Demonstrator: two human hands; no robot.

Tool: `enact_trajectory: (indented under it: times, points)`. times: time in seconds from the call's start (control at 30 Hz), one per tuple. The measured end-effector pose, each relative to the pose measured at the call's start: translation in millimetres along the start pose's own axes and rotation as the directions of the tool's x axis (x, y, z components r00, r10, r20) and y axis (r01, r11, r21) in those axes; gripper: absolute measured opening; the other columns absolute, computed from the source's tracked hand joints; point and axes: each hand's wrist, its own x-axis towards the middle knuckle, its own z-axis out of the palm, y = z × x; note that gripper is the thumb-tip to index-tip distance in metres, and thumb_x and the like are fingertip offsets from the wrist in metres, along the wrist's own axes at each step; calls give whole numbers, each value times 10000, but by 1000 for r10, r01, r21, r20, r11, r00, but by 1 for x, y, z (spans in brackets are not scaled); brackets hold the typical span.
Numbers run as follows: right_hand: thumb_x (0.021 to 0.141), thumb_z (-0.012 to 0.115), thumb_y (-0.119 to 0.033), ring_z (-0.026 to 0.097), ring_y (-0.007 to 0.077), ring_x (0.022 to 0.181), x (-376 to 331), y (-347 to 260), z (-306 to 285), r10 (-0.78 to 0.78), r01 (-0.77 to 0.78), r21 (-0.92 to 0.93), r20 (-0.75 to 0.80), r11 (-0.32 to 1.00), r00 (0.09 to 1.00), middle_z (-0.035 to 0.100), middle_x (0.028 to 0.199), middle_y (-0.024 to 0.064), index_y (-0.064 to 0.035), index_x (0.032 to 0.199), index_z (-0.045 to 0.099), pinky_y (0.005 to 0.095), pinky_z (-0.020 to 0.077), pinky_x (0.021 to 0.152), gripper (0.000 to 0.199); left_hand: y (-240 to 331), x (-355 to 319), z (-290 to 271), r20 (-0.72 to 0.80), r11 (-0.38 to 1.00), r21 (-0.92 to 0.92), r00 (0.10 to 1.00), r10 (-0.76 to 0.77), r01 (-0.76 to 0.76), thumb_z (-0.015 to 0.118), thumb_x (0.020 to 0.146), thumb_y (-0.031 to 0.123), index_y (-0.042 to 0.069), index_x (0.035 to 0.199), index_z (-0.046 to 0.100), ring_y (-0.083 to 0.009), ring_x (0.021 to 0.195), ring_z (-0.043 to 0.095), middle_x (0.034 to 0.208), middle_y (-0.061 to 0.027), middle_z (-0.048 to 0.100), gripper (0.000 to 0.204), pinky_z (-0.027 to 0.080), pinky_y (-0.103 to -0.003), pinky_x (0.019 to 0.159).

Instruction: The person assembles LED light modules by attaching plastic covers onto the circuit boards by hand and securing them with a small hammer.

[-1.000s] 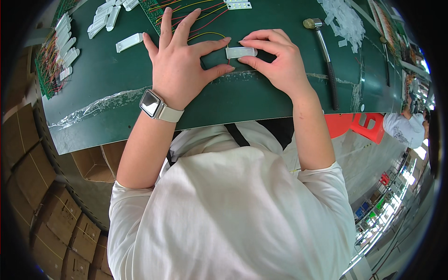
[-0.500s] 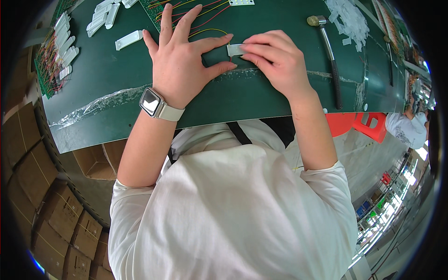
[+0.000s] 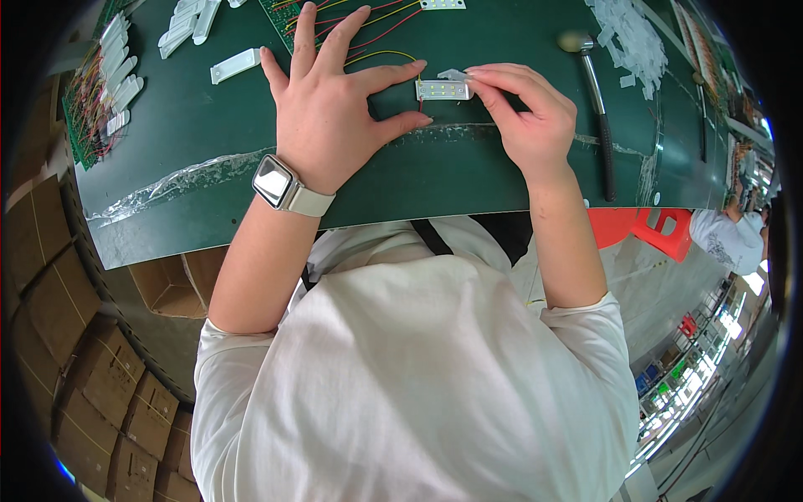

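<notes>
On the green table lies a small white LED module [image 3: 443, 89], its lights facing up, with a yellow and a red wire at its left end. My left hand [image 3: 330, 117] is spread palm down; its index fingertip and thumb tip stand apart on the far and near sides of that wired end. Between the thumb and fingers of my right hand [image 3: 531, 117] is a thin translucent plastic cover [image 3: 454, 74], tilted just above the module's far edge. The right fingertips are close to the module's right end; whether they touch it, I cannot tell.
A hammer [image 3: 595, 117] lies right of my right hand, near a heap of translucent plastic pieces [image 3: 631, 42]. One white housing [image 3: 236, 65] lies left of my left hand. Farther left are several white housings [image 3: 121, 84] and wired green circuit boards [image 3: 82, 125]. Clear tape [image 3: 192, 180] crosses the table.
My right hand has moved right and lifted the translucent cover off the module's face, so its lights now show. My left hand has stayed nearly in place.
</notes>
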Motion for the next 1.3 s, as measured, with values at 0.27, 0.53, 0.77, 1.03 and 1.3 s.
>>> enact_trajectory:
  times: [0.27, 0.53, 0.77, 1.03, 1.3]
  points:
    - [736, 734, -60, 634, 283, 930, -3, -4, -3, -67, 85, -257, 80, 963, 995, 668, 957, 65, -58, 1083, 735, 416, 545, 805, 347, -4, 8, 11, -72, 991, 9, 989, 130, -130, 922, 635, 399, 302, 1208, 803, -450, 1526, 315, 1621, -59, 467, 593, 234, -676, 1161]
    - [931, 725, -84, 716, 271, 922, 1, -8, -10, 145, -135, 57, -220, 989, 965, 734, 1022, 98, -38, 980, 688, 404, 565, 804, 77, 7, -2, 11, 11, 999, 35, 1000, -3, 2, 937, 594, 249, 285, 1222, 792, -405, 1596, 170, 1667, -34, 387, 646, 133, -747, 1206]
    - [1040, 621, -112, 656, 231, 806, 7, 4, -12, 366, -313, 286, -155, 906, 917, 671, 951, 116, -53, 1170, 707, 336, 528, 720, 167, 2, 0, 9, 20, 998, 58, 1000, -13, 12, 936, 614, 266, 295, 1237, 787, -398, 1605, 146, 1678, -27, 369, 641, 111, -755, 1203]
    - [954, 742, -70, 645, 188, 738, 2, 5, -8, 393, -333, 334, -130, 882, 910, 662, 941, 77, -56, 1106, 770, 302, 518, 660, 155, 0, 0, 12, 17, 998, 64, 1000, -8, 7, 931, 633, 263, 299, 1244, 785, -400, 1608, 134, 1689, -26, 352, 629, 101, -750, 1205]
    - [892, 780, -151, 701, 316, 892, -10, 10, 11, 244, -242, 28, -76, 970, 967, 711, 968, 110, -38, 1122, 749, 431, 566, 779, 258, -2, -1, 15, -1, 997, 72, 1000, 18, -17, 929, 621, 335, 322, 1227, 788, -432, 1599, 139, 1680, -45, 363, 622, 114, -784, 1180]
